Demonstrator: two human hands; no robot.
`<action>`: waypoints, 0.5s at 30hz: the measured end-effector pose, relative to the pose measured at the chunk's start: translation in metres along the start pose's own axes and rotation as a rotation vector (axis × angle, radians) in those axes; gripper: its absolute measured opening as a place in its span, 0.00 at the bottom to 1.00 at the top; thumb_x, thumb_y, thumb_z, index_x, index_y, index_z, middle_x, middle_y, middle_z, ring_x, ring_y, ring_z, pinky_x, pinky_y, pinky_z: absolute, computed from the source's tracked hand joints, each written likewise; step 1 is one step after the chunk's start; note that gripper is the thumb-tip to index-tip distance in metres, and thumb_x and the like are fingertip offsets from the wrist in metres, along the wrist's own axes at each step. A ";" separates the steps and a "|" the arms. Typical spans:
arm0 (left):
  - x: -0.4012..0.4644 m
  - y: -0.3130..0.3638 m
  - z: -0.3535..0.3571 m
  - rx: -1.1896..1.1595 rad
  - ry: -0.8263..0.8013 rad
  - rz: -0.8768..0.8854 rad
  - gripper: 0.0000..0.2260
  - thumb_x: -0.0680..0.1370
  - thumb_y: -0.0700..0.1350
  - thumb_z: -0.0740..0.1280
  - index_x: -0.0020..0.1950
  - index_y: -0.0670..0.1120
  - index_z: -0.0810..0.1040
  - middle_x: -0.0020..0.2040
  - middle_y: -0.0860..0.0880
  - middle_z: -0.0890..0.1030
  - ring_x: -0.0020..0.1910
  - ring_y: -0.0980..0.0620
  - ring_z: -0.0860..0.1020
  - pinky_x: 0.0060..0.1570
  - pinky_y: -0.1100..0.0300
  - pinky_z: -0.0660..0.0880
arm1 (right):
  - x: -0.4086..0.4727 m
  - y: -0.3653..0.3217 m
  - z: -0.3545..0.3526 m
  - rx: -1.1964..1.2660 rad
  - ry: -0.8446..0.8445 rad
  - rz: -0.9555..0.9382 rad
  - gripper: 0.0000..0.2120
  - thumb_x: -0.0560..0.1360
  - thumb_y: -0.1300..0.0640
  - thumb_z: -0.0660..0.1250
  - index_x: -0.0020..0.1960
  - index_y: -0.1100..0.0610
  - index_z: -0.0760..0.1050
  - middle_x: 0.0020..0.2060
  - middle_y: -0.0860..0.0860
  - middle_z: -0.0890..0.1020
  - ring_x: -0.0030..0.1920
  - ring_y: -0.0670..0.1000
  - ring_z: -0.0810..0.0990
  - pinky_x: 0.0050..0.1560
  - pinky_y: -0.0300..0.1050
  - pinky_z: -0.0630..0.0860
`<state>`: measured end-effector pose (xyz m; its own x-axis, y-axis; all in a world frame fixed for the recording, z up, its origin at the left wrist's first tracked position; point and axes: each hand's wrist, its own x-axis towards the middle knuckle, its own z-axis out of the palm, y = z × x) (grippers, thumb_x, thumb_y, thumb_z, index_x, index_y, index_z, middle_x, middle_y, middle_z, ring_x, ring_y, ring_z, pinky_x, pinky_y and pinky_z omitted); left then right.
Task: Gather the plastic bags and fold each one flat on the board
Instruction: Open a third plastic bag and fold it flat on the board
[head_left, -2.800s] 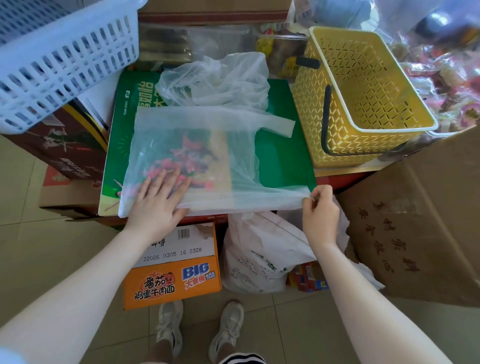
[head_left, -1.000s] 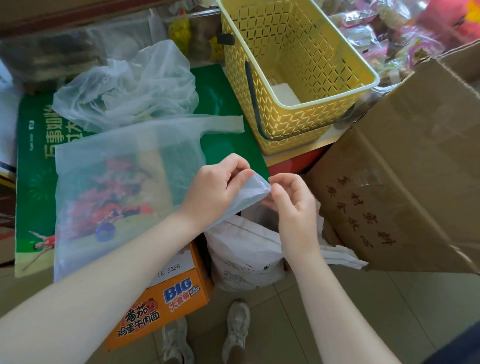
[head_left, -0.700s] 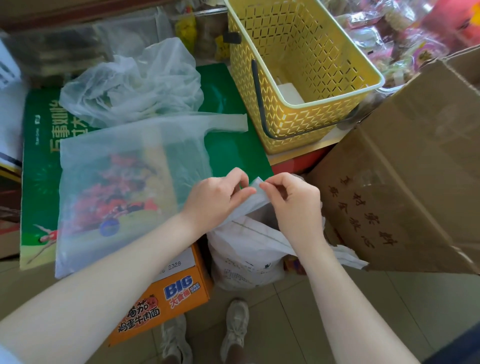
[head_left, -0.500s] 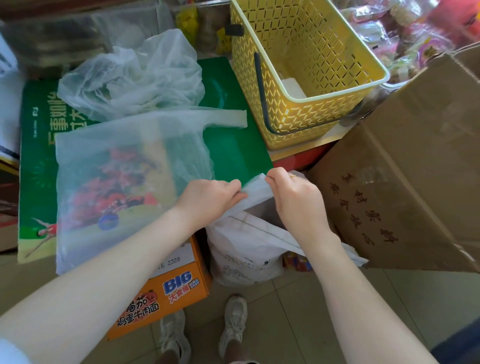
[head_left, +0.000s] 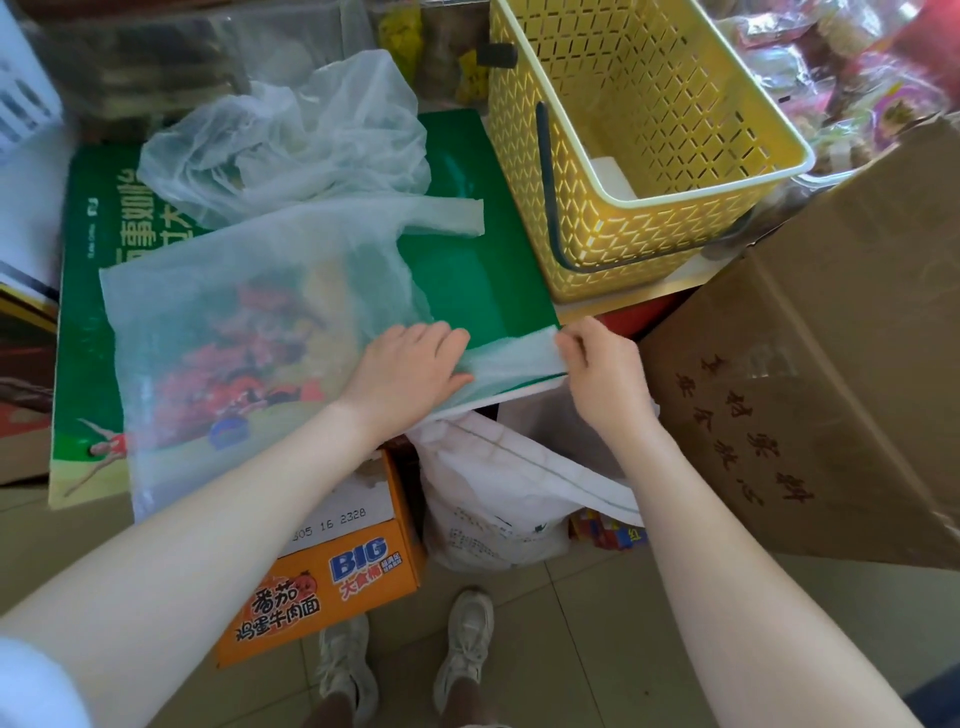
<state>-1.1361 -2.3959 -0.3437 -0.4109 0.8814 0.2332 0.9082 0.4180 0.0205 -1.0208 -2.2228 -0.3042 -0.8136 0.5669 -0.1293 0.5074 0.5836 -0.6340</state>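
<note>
a glossy green board (head_left: 467, 270) with printed pictures carries a thin, translucent plastic bag (head_left: 249, 332) spread nearly flat, one strap handle pointing right. behind it a second filmy bag (head_left: 291, 135) sits crumpled in soft folds. the left hand (head_left: 410, 369) presses flat, fingers straight, on the bag's lower strap at the board's near edge. the right hand (head_left: 597, 374) pinches that strap's end at the corner. right of the board stands a rigid yellow lattice basket (head_left: 649, 156), then a matte brown cardboard box (head_left: 831, 389).

yellow basket (head_left: 644, 171) cut by top edge, cardboard box (head_left: 810, 395) cropped right
</note>
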 end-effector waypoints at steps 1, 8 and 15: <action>-0.004 0.000 0.000 -0.020 0.034 -0.008 0.20 0.73 0.53 0.57 0.55 0.40 0.71 0.49 0.40 0.78 0.45 0.42 0.77 0.44 0.51 0.71 | 0.002 0.000 0.001 0.018 0.050 0.093 0.13 0.81 0.57 0.54 0.57 0.63 0.73 0.51 0.57 0.78 0.51 0.57 0.76 0.47 0.48 0.71; -0.073 -0.025 -0.027 -0.352 -0.025 -0.378 0.30 0.78 0.58 0.49 0.75 0.43 0.51 0.74 0.49 0.48 0.73 0.54 0.48 0.71 0.54 0.48 | -0.045 -0.052 0.062 -0.292 0.142 -0.544 0.20 0.78 0.55 0.54 0.65 0.63 0.71 0.66 0.60 0.73 0.69 0.60 0.67 0.70 0.54 0.60; -0.135 -0.068 -0.025 0.061 -0.392 -0.253 0.37 0.70 0.74 0.42 0.75 0.57 0.48 0.75 0.46 0.53 0.74 0.43 0.49 0.70 0.50 0.39 | -0.037 -0.077 0.132 -0.545 -0.181 -0.603 0.29 0.76 0.41 0.48 0.72 0.52 0.65 0.72 0.56 0.66 0.71 0.62 0.64 0.70 0.58 0.59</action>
<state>-1.1406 -2.5491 -0.3519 -0.6284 0.7619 -0.1569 0.7741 0.6323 -0.0304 -1.0672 -2.3649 -0.3513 -0.9993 -0.0085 -0.0355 -0.0019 0.9833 -0.1822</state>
